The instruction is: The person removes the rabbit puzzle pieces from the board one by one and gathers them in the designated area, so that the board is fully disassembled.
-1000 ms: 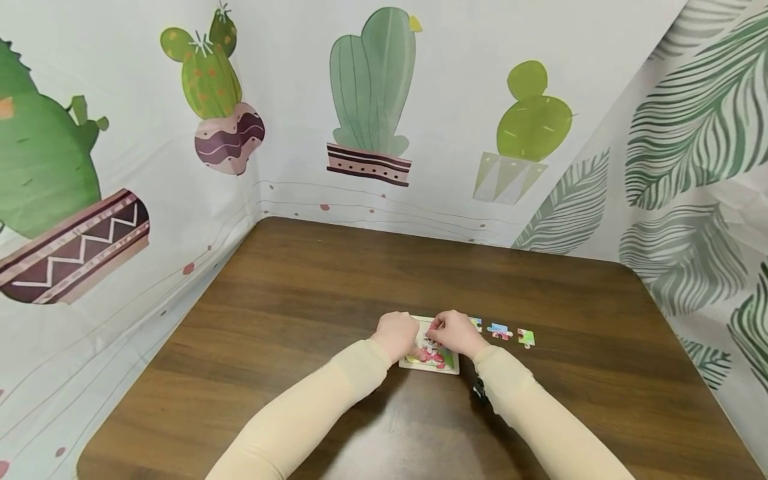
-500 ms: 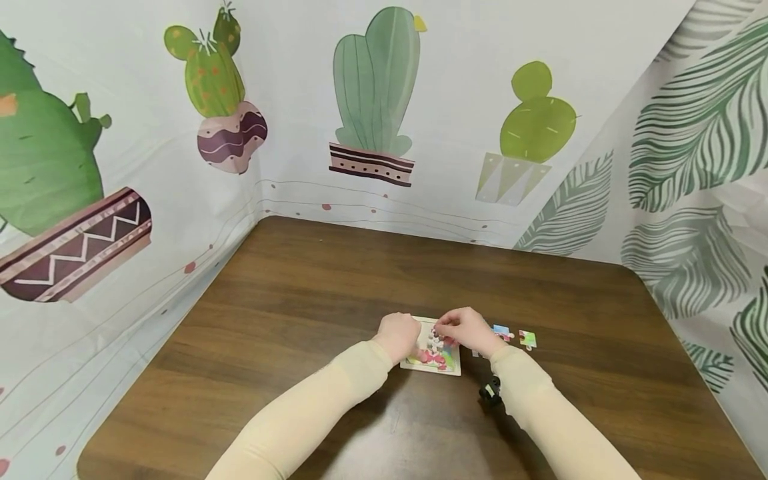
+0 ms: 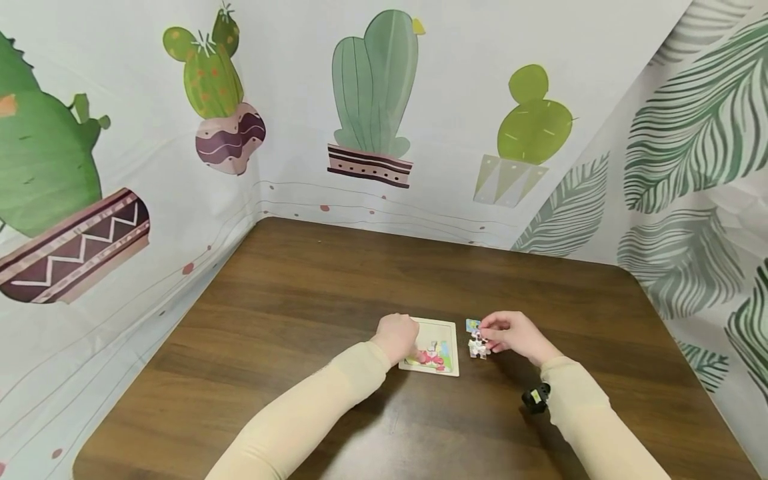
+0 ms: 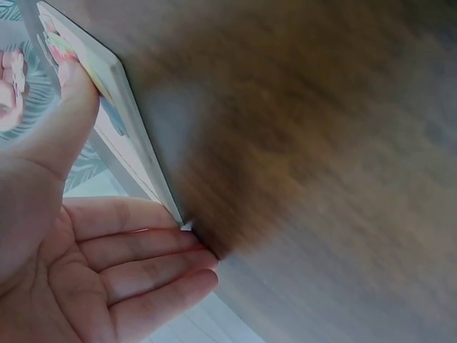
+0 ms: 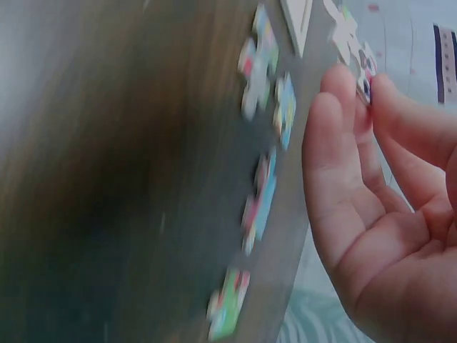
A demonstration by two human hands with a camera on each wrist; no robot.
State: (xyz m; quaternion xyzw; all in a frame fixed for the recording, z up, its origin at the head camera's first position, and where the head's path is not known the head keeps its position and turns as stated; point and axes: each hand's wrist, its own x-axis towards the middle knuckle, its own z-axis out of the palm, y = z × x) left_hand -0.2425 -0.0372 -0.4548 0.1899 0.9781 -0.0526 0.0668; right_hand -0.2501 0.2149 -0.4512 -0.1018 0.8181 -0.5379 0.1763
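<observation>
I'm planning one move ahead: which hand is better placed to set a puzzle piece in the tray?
Probably the right hand: it pinches a puzzle piece beside the tray, while the left hand touches the tray's edge.

Kinda looks like somewhere draped off indoors, can't tell if home or studio: wood-look table [image 3: 312, 287], wrinkly cactus-print sheeting [image 3: 294, 100] behind it and along its left, big leaf prints [image 3: 696, 127] off its right.

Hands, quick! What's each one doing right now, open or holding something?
Left hand: open, fingers straight, touching the puzzle tray.
Right hand: closed, pinching a puzzle bit.
</observation>
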